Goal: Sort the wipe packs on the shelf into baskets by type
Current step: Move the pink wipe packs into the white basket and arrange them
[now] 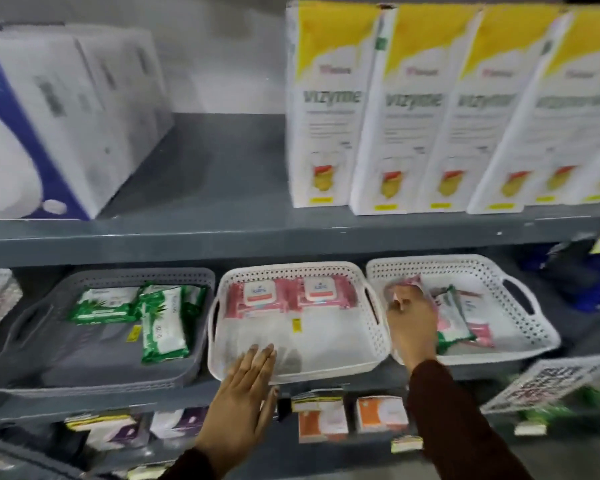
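Three baskets stand side by side on the middle shelf. The grey basket (21, 344) on the left holds green wipe packs (163, 323). The middle white basket (378, 337) holds two pink wipe packs (258, 299) at its back. In the right white basket (520, 296) lie mixed pink and green packs (456, 323). My right hand (411, 320) reaches into the right basket with its fingers closed on a pink pack (413, 284) at the basket's left side. My left hand (246, 400) lies flat, fingers apart, on the front rim of the middle basket.
Tall white and yellow boxes (329, 109) line the upper shelf at right, white and blue boxes (49, 123) at left. Small orange boxes (321, 422) and white and purple packs sit on the shelf below. Another white basket (548, 382) shows at lower right.
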Available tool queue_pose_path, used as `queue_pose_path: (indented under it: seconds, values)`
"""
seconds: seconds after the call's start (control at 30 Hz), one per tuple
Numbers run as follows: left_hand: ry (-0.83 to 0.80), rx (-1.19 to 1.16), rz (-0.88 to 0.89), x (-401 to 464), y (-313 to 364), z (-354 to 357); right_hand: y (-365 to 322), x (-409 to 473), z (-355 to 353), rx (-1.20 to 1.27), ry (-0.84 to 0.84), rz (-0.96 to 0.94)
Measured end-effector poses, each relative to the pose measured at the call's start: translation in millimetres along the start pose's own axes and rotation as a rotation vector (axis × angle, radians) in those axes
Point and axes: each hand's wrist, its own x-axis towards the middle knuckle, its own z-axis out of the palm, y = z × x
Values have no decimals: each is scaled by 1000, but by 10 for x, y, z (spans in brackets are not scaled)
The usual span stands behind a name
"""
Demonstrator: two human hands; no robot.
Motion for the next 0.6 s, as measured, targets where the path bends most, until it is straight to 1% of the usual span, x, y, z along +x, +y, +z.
queue_pose_path:
  seconds: [0.03, 0.1, 0.17, 0.2, 0.3, 0.37, 0.43, 0.53, 0.6]
  values:
    - [-11, 12, -4, 44, 76, 62, 169, 170, -82, -178, -2, -22]
    - [-19, 36, -16, 112, 219, 172, 423, 406, -142, -483, -78, 8]
    - [-11, 66, -21, 177, 368, 247, 682, 585, -108, -660, -166, 36]
    - [-11, 76, -26, 198, 415, 264, 837, 678, -34, -701, -189, 47]
    - [-3, 86, -47, 231, 514, 264, 1302, 963, 188, -698, -275, 136]
    - [6, 88, -58, 199, 516, 252, 1201, 926, 109, -612, -303, 166]
    - [26, 85, -78, 128, 476, 228, 906, 806, -55, -525, -276, 161]
    - [33, 93, -109, 18, 382, 167, 796, 837, -36, -493, -281, 194]
    - [30, 100, -117, -24, 339, 130, 692, 811, 68, -527, -236, 190]
